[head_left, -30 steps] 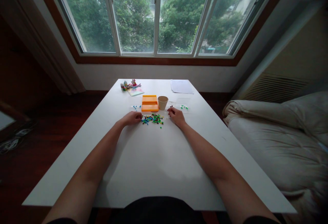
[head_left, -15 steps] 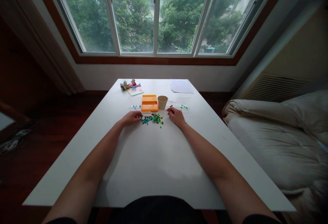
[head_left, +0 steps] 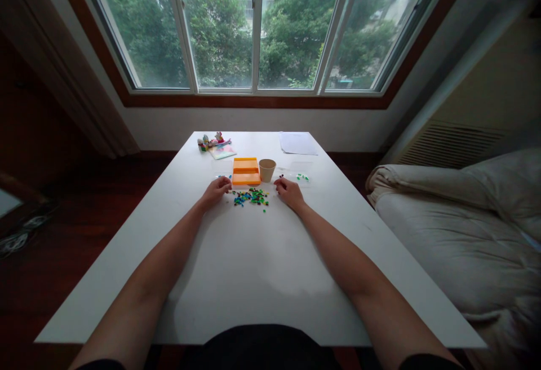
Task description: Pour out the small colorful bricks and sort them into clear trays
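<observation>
A loose pile of small green, blue, yellow and dark red pieces point(head_left: 251, 195) lies on the white table point(head_left: 253, 257). Just left of the pile, my left hand point(head_left: 215, 190) has its fingers pinched together beside a clear tray with small blue pieces point(head_left: 225, 176). Whatever sits between those fingertips is too small to make out. My right hand point(head_left: 289, 190) rests on the table at the pile's right, fingers curled together, with any held piece hidden. A few dark red pieces point(head_left: 282, 176) and several green pieces point(head_left: 302, 177) lie in clear trays beyond it.
An orange open box point(head_left: 246, 178) and a brown paper cup point(head_left: 267, 171) stand behind the pile. White paper sheets point(head_left: 298, 143) lie at the far right. Small toy figures point(head_left: 211, 142) and a coloured card point(head_left: 223, 152) are at the far left.
My left hand has moved away from the pile's left edge, slightly forward toward the tray with blue pieces, partly covering them. My right hand has stayed almost where it was.
</observation>
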Demonstrator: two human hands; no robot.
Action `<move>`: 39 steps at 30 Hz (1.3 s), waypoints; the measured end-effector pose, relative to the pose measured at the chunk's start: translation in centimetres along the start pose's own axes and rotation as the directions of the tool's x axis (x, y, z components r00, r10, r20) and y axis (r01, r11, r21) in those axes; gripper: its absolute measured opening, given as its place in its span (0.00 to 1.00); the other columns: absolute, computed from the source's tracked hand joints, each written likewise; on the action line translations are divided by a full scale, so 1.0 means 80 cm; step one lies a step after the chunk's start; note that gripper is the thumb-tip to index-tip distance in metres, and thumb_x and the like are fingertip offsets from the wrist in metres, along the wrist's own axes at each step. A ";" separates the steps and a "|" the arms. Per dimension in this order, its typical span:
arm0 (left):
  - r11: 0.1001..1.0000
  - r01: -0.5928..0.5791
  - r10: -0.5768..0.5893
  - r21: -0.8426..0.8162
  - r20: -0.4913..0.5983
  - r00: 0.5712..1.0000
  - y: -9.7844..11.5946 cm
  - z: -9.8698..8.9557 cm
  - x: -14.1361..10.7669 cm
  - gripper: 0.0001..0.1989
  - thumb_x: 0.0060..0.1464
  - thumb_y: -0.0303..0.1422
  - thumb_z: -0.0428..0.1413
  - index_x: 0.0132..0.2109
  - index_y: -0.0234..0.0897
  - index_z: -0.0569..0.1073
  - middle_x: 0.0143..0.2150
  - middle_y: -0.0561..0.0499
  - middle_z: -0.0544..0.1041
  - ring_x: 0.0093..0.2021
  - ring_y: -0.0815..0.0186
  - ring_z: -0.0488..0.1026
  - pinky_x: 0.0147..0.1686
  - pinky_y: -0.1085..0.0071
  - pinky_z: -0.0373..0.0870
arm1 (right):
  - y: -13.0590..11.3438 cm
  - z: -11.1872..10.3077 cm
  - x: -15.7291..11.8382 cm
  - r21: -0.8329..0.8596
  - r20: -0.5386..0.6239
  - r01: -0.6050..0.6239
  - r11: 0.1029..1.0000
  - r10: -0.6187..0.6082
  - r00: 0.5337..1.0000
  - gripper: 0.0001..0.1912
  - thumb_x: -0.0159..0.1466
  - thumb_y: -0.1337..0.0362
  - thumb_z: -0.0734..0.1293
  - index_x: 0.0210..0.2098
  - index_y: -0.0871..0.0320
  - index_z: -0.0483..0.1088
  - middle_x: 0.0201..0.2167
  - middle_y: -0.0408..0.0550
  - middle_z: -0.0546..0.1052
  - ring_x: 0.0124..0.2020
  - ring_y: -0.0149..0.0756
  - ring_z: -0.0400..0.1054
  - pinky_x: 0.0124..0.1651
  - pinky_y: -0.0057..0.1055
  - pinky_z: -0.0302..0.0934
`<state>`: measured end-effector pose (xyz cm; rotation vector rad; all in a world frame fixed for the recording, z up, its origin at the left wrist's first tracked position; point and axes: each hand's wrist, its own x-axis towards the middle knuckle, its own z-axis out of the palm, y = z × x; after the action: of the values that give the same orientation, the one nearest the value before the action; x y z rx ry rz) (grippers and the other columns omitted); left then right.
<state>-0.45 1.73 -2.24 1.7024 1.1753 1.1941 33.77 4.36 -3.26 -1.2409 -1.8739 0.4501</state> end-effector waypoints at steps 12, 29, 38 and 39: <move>0.975 0.036 -0.127 -0.218 -0.420 0.899 -0.015 -0.018 0.010 0.14 0.49 0.41 0.60 0.40 0.37 0.71 0.25 0.57 0.70 0.23 0.72 0.65 0.24 0.75 0.61 | 0.002 0.000 0.000 -0.011 0.011 -0.011 1.000 0.011 1.000 0.12 0.64 0.65 0.62 0.41 0.54 0.77 0.30 0.44 0.79 0.32 0.34 0.72 0.38 0.28 0.65; 0.983 0.098 -0.156 -0.157 -0.420 0.894 -0.015 -0.019 0.006 0.17 0.50 0.41 0.56 0.44 0.35 0.74 0.33 0.50 0.77 0.24 0.73 0.66 0.27 0.74 0.65 | 0.000 0.002 0.000 -0.021 0.007 0.009 1.000 -0.009 1.000 0.12 0.64 0.66 0.62 0.40 0.54 0.77 0.30 0.43 0.79 0.32 0.34 0.72 0.38 0.28 0.64; 0.949 0.072 -0.011 0.308 -0.196 0.981 -0.009 -0.008 -0.004 0.14 0.55 0.38 0.53 0.43 0.38 0.78 0.31 0.52 0.77 0.29 0.67 0.70 0.32 0.71 0.65 | -0.010 0.000 -0.003 -0.110 0.041 0.075 0.991 -0.071 0.997 0.11 0.64 0.68 0.63 0.39 0.53 0.77 0.33 0.44 0.80 0.34 0.36 0.72 0.42 0.30 0.63; 0.930 0.059 0.003 0.363 -0.169 0.986 -0.007 -0.007 -0.006 0.13 0.55 0.38 0.53 0.43 0.39 0.78 0.30 0.52 0.77 0.29 0.67 0.69 0.32 0.71 0.64 | -0.014 0.001 -0.004 -0.125 0.060 0.110 0.986 -0.104 0.993 0.10 0.64 0.68 0.64 0.39 0.53 0.77 0.35 0.45 0.80 0.36 0.36 0.72 0.43 0.30 0.63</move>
<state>-1.20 1.52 -2.72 1.8740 1.6032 1.1699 33.12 3.57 -2.68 -1.2144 -2.0312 0.3120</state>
